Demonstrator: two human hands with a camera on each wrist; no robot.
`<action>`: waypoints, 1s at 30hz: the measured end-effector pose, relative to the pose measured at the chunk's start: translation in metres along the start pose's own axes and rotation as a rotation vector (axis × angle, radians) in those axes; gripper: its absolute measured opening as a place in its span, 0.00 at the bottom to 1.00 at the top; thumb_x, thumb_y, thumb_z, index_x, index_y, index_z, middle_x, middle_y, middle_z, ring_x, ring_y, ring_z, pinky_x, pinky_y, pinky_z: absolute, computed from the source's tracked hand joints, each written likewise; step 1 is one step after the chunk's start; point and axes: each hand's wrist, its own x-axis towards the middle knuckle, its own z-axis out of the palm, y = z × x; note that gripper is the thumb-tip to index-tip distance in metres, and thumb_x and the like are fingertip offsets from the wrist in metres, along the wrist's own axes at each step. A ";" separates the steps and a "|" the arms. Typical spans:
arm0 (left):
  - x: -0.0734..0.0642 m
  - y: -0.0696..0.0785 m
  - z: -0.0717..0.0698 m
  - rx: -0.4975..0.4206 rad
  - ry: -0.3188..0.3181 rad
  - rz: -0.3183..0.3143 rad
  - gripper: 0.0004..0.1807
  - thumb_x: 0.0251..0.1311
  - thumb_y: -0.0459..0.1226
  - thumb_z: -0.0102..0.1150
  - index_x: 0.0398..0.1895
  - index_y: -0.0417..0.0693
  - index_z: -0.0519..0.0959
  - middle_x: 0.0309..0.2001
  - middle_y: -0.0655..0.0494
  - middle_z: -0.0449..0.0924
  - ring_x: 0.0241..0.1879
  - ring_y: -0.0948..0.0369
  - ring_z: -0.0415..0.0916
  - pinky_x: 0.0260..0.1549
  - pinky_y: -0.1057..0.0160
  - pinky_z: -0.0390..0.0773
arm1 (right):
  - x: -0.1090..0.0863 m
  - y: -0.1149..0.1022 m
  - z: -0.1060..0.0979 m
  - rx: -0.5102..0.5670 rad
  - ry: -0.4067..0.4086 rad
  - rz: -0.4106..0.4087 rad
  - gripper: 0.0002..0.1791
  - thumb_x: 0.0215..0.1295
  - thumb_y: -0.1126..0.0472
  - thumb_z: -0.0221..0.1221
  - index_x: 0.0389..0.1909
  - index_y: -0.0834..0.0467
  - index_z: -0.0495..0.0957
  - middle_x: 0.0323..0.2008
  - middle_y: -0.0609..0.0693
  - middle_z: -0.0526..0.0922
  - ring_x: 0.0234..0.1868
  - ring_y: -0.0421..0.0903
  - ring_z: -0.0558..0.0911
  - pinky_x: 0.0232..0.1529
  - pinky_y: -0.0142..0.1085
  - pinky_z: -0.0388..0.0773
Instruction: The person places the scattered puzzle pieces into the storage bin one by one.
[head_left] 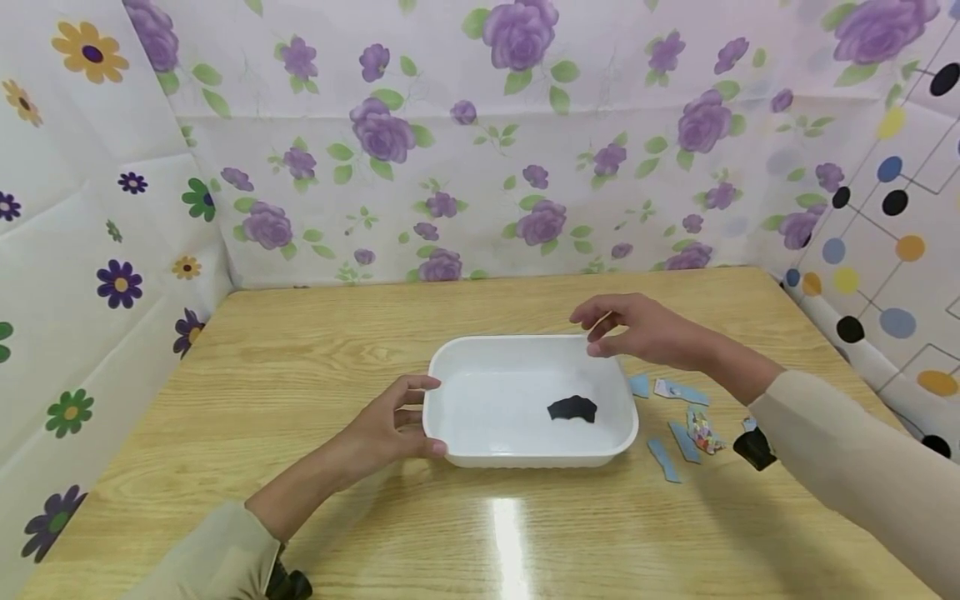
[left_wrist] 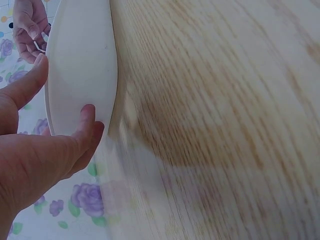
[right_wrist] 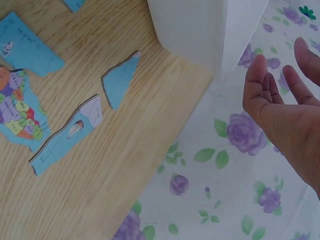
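Observation:
A white rectangular tray [head_left: 487, 408] stands on the table. My left hand [head_left: 393, 425] grips its left end, thumb at the rim and fingers against the outer wall, as the left wrist view also shows. Inside the tray, toward its right side, lies a flat black piece [head_left: 573, 408] with a wavy edge. Above the back right corner hovers my right hand [head_left: 637, 329], fingers loosely bent and nothing between them. Right of the tray lie several blue map puzzle pieces [head_left: 663, 461], one of them with a multicoloured map area [right_wrist: 20, 107].
The wooden table [head_left: 315, 358] meets a wall covering with purple flowers [head_left: 382, 133] at the back. Patterned sheets [head_left: 892, 250] also hang at the left and right sides. A black strap piece [head_left: 753, 448] sits under the right sleeve.

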 end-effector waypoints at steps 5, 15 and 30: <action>0.000 0.000 0.000 0.006 0.005 -0.004 0.46 0.49 0.37 0.74 0.69 0.50 0.56 0.68 0.40 0.56 0.65 0.43 0.63 0.53 0.55 0.77 | -0.005 0.002 -0.004 -0.014 0.013 0.000 0.22 0.65 0.62 0.61 0.60 0.55 0.72 0.54 0.56 0.74 0.53 0.50 0.76 0.50 0.42 0.78; 0.000 0.000 0.000 0.018 0.010 -0.003 0.46 0.49 0.37 0.73 0.69 0.50 0.56 0.68 0.40 0.56 0.65 0.43 0.62 0.54 0.54 0.76 | -0.012 0.005 -0.009 -0.046 0.041 -0.005 0.22 0.65 0.62 0.61 0.60 0.55 0.72 0.54 0.55 0.75 0.53 0.51 0.76 0.49 0.41 0.78; 0.000 0.001 0.001 0.026 0.014 -0.016 0.45 0.50 0.37 0.73 0.69 0.50 0.56 0.68 0.41 0.57 0.65 0.43 0.63 0.54 0.54 0.76 | -0.028 0.020 -0.017 -0.065 0.091 -0.021 0.22 0.65 0.57 0.61 0.60 0.54 0.72 0.56 0.52 0.75 0.52 0.51 0.75 0.50 0.44 0.77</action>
